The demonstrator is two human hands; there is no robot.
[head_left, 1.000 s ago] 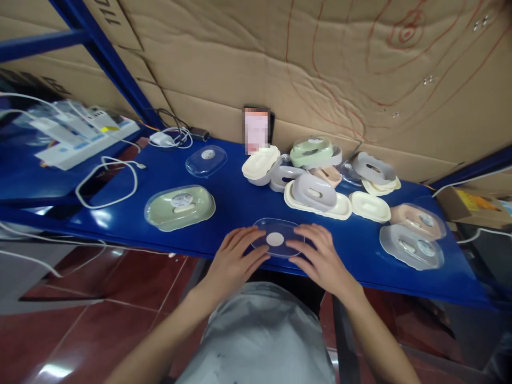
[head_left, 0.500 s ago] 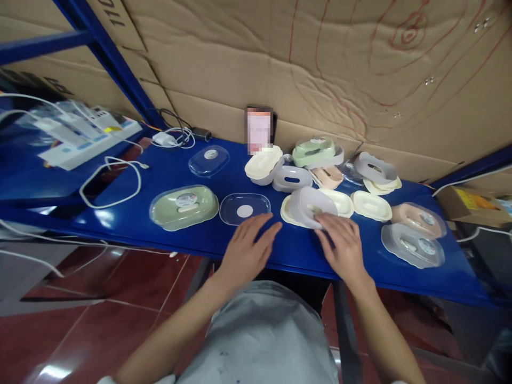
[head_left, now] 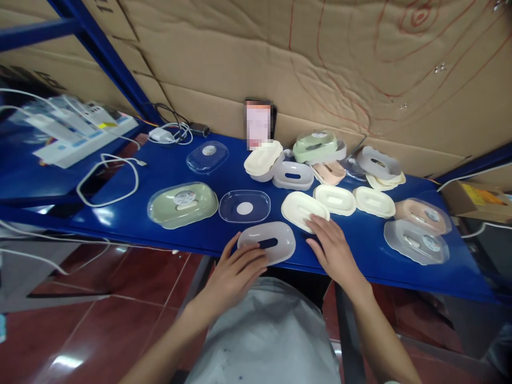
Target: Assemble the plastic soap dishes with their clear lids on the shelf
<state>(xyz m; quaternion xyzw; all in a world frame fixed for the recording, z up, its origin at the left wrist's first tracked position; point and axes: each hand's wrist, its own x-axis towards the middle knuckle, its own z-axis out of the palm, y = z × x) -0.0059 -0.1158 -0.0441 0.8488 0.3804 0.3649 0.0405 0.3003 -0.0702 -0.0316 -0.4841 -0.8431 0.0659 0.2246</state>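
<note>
My left hand (head_left: 238, 269) rests over the left end of a pale grey oval dish (head_left: 283, 246) with a long slot, its fingers apart on the dish. This dish lies at the table's front edge. My right hand (head_left: 334, 246) touches the near right rim of a cream oval tray (head_left: 300, 207) with its fingertips, thumb held apart. Two similar pieces, a cream tray (head_left: 335, 198) and another cream tray (head_left: 375, 201), lie in a row to its right. Just behind the grey dish is a clear lid (head_left: 262, 205) with a round white sticker.
A lidded green dish (head_left: 186, 210) lies left. Lidded peach (head_left: 428, 216) and grey (head_left: 416, 242) ones lie right. Several dishes are piled at the back before a phone (head_left: 259, 125). A power strip (head_left: 88, 138) and a white cable (head_left: 108, 202) occupy the left side.
The grey dish has come off the cream tray and moved left and nearer to me, under my left hand. My right hand has let go of it and now touches the cream tray.
</note>
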